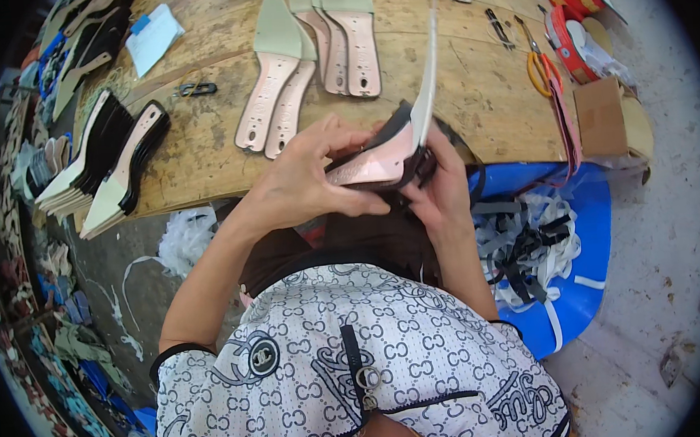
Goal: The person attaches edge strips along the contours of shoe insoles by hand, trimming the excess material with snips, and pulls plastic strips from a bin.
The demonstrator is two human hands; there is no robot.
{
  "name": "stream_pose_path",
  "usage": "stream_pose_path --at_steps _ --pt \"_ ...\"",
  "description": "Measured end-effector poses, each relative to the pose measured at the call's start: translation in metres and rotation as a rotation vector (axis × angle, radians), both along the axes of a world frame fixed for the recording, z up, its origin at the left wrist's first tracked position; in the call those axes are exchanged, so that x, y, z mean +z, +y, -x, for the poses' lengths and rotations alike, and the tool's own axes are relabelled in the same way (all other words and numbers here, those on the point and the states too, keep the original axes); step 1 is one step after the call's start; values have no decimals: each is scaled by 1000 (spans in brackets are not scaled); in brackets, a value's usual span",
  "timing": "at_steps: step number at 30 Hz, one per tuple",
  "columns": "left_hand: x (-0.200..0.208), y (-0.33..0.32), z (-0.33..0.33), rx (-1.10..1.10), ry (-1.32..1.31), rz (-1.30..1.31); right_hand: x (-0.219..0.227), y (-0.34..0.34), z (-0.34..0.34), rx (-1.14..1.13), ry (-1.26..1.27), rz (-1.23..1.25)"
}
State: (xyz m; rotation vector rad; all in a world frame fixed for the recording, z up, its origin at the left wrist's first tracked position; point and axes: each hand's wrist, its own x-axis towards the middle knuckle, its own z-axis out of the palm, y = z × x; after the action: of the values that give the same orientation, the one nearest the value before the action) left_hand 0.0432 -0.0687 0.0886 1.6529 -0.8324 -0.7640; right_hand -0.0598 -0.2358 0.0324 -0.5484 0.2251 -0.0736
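Between my hands, just past the table's near edge, is a shoe insole board (374, 161) with a pink heel part, a pale front part pointing up and away, and dark edging. My left hand (306, 171) is closed on the heel end, thumb below and fingers above. My right hand (442, 175) grips the middle from the right, its fingertips partly hidden by dark material there. Whether several boards are stacked in this grip I cannot tell. Beyond my hands lie more insole boards (276, 90), pink at the heel and grey-green at the front, and another overlapping group (350, 44).
Stacks of dark-edged insoles (131, 165) lie on the wooden table's (214, 126) left side, near a small black cutter (196, 89) and paper (154, 40). Orange-handled scissors (539, 71), red tape rolls (573, 44) and a cardboard box (600, 117) are right. A blue bin (590, 226) holds strip scraps.
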Motion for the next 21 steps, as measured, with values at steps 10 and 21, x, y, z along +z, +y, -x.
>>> stream_pose_path --at_steps 10,21 --pt "-32 5 -12 -150 -150 15 24 -3 15 -205 248 314" --pt "12 -46 7 -56 -490 -55 34 -1 16 -321 -61 315"
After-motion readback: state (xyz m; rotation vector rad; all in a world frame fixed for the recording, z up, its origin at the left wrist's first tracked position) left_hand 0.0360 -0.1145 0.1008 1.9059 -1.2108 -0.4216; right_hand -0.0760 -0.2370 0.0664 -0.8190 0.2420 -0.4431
